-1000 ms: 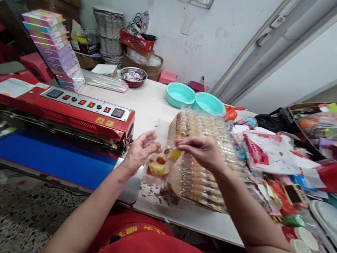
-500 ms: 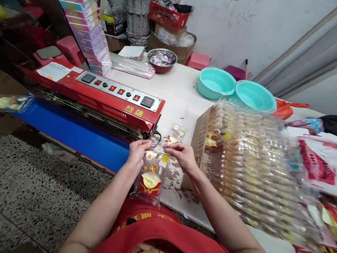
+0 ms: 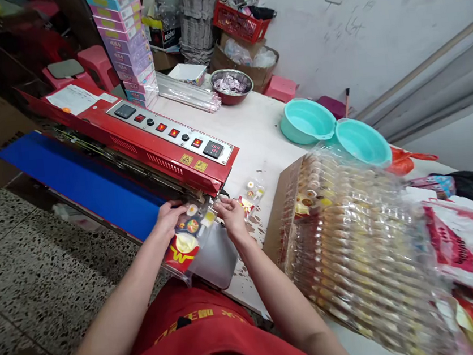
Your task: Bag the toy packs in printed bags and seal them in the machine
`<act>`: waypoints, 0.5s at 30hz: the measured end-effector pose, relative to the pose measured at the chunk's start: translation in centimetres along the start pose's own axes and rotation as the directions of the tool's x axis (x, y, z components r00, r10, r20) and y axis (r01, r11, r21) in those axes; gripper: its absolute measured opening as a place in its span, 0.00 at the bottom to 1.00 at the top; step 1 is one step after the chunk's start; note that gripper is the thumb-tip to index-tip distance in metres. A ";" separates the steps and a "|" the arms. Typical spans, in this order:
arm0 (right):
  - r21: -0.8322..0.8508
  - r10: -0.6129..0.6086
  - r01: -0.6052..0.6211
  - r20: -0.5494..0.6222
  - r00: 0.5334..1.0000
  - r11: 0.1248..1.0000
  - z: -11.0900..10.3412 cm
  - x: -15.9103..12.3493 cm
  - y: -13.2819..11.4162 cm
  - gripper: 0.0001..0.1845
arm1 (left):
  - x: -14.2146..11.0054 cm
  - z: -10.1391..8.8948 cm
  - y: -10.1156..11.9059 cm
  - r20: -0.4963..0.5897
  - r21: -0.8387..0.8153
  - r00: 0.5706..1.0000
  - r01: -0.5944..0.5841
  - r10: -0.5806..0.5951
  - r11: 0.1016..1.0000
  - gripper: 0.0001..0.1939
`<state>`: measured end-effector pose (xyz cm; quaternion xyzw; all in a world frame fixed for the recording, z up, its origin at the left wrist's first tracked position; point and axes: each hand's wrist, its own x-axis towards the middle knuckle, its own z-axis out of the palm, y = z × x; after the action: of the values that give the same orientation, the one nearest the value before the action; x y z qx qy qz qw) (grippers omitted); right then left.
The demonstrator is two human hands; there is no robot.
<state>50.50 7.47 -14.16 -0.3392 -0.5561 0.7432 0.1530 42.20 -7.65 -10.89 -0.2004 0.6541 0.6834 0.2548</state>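
My left hand [image 3: 167, 218] and my right hand [image 3: 231, 217] pinch the top edge of a clear plastic bag of small toy food pieces [image 3: 186, 241] between them. The bag's top sits at the intake end of the red sealing machine [image 3: 150, 139], just above its blue conveyor belt [image 3: 79, 184]. Both hands are closed on the bag. Another small filled bag [image 3: 252, 191] lies on the white table [image 3: 253, 135] just right of my right hand.
A large stack of filled clear bags [image 3: 355, 244] leans on a cardboard box at my right. Two teal bowls [image 3: 333, 129], a metal bowl [image 3: 231, 84], a stack of pastel boxes [image 3: 124, 39] and a red basket [image 3: 241, 24] stand further back. Loose packets [image 3: 466, 242] crowd the far right.
Both hands moved the bag left and forward to the sealer's intake. The bag seen earlier on the far end of the blue belt is gone from view.
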 end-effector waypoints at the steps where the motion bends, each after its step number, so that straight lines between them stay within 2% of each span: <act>1: -0.053 -0.077 0.077 -0.009 0.997 0.996 0.0 -0.5 -0.2 0.27 | 0.4 -0.4 0.4 -0.037 0.002 0.999 -0.028 0.028 1.000 0.20; 3: -0.224 -0.254 0.248 0.003 0.967 0.943 -1.8 -1.3 -1.6 0.24 | 1.3 -1.7 1.5 -0.106 0.018 0.992 -0.074 0.075 0.997 0.21; 5: -0.426 -0.436 0.407 0.032 0.899 0.808 -6.0 -1.5 -4.0 0.23 | 2.4 -3.4 2.5 -0.195 0.103 0.970 -0.129 0.148 0.986 0.22; 6: -0.526 -0.519 0.457 0.034 0.854 0.717 -8.9 -1.2 -5.5 0.23 | 3.0 -4.3 2.8 -0.297 0.269 0.916 -0.189 0.268 0.944 0.23; 7: -0.625 -0.593 0.476 0.027 0.805 0.619 -12.2 -0.7 -7.1 0.23 | 3.7 -5.1 3.0 -0.353 0.453 0.837 -0.238 0.418 0.859 0.25; 8: -0.723 -0.659 0.455 -0.001 0.752 0.520 -15.6 -0.1 -8.7 0.24 | 4.1 -5.8 3.1 -0.363 0.599 0.731 -0.291 0.577 0.746 0.28; 9: -0.814 -0.695 0.387 -0.028 0.719 0.433 -19.0 0.7 -10.3 0.25 | 4.4 -6.4 3.0 -0.360 0.682 0.630 -0.326 0.688 0.655 0.31; 10: -0.885 -0.713 0.293 -0.061 0.698 0.363 -22.2 1.6 -11.6 0.27 | 4.3 -6.8 2.7 -0.340 0.719 0.572 -0.353 0.746 0.598 0.32; 11: -0.932 -0.705 0.191 -0.089 0.704 0.308 -25.0 2.5 -12.7 0.28 | 4.0 -7.0 2.3 -0.325 0.734 0.547 -0.369 0.771 0.571 0.32; 12: -0.959 -0.676 0.098 -0.112 0.728 0.265 -27.4 3.5 -13.4 0.27 | 3.4 -7.1 1.7 -0.314 0.728 0.563 -0.375 0.765 0.575 0.31; 13: -0.973 -0.635 0.027 -0.128 0.762 0.228 -29.1 4.4 -13.8 0.25 | 2.7 -7.1 1.1 -0.299 0.713 0.603 -0.374 0.740 0.593 0.29; 15: -0.984 -0.550 -0.043 -0.134 0.825 0.174 -31.1 5.9 -13.8 0.20 | 1.3 -6.9 -0.4 -0.255 0.705 0.671 -0.364 0.696 0.609 0.26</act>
<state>65.12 38.12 -7.96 -0.4228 -0.8868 0.0891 0.1641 41.03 -14.42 -12.46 -0.0686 0.9060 0.4053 -0.1012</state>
